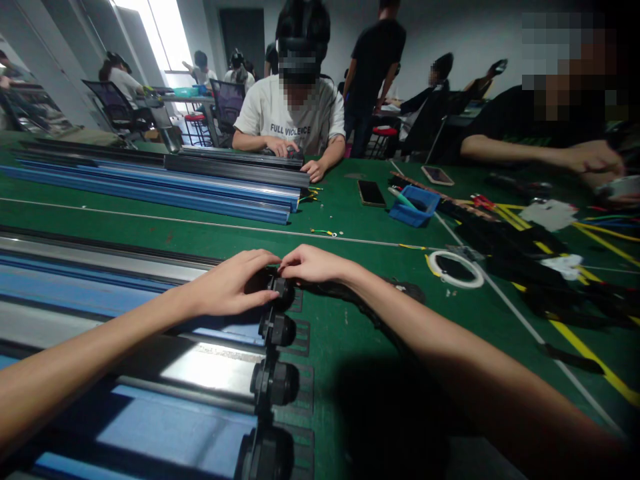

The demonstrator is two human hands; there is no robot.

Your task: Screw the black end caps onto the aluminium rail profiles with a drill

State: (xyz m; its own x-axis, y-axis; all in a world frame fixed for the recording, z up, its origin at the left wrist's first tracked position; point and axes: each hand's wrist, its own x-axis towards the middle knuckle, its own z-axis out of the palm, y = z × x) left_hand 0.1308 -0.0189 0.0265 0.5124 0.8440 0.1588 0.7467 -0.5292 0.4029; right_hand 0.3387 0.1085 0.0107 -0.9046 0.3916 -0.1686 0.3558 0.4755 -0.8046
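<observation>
Bench (335, 333): green, fills most of view; carries everything below.

Near bars (210, 367): blue + silver, side by side, 7 to 10 o'clock, lengths running off L. Ends roughly lined up, prob. so each is reachable from one spot.

Far bars (200, 193): blue + blk, stacked at 11, prob. laid parallel to save room.

Person opp. (305, 100): 12 o'clock, both hands at far bars' ends.

L hand (240, 283): approx. 11–12, over near bars' ends; grip part open, thumb apart from fingers, likely to steady the end. Contact w/ fitting unclear.

R hand (315, 263): comes in from 4, meets L fingertips. Fingertips bunched, prob. for fine control; can't tell if grip holds anything.

Blue tray (405, 217): 1 o'clock, pen-like item in it; prob. keeps small stuff together.

White ring (456, 287): approx. 2, flat.

Black end fittings (283, 383): row, 12 down to 6, caps facing 3, bar-free side; likely easier access.

Short lead (325, 233): grn/yel, loose at 12, beyond hands.
</observation>
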